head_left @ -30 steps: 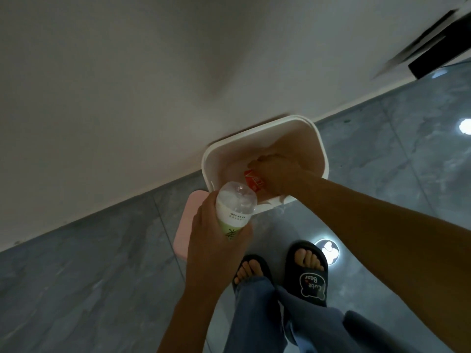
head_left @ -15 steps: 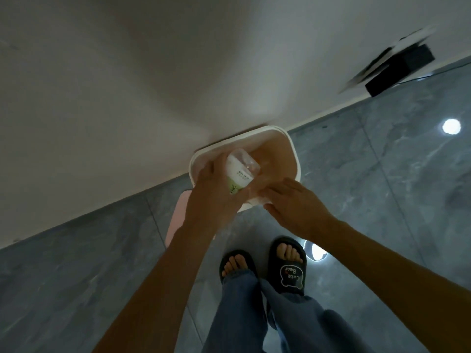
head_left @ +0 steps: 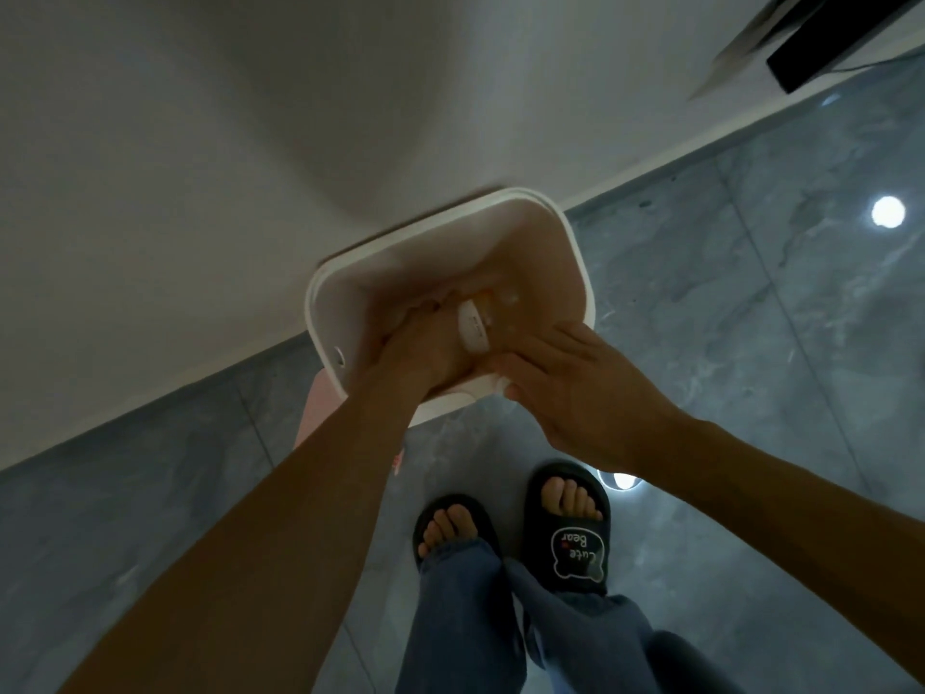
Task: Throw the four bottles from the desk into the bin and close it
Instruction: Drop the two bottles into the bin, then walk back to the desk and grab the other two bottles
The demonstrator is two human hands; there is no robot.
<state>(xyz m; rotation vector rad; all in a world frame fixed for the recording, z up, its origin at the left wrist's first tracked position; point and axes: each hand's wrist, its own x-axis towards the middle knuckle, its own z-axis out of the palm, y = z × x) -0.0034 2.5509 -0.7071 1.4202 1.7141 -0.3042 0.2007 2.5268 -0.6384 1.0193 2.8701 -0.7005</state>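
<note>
A white open bin [head_left: 575, 247] stands on the floor against the wall. My left hand [head_left: 425, 343] reaches down into it, fingers wrapped on a clear plastic bottle with a white label [head_left: 473, 325] that lies inside the bin's mouth. My right hand [head_left: 565, 388] rests with fingers spread on the bin's near rim, holding nothing. Other contents of the bin are too dim to make out.
A pink object [head_left: 320, 408], partly hidden by my left arm, lies on the floor just left of the bin. My feet in black slippers [head_left: 570, 533] stand close in front. Grey tiled floor spreads right; a black item [head_left: 831, 47] sits at the wall, top right.
My left hand has pushed the bottle from above the rim down into the bin. My right hand, which released a red-labelled bottle inside earlier, now rests on the near rim.
</note>
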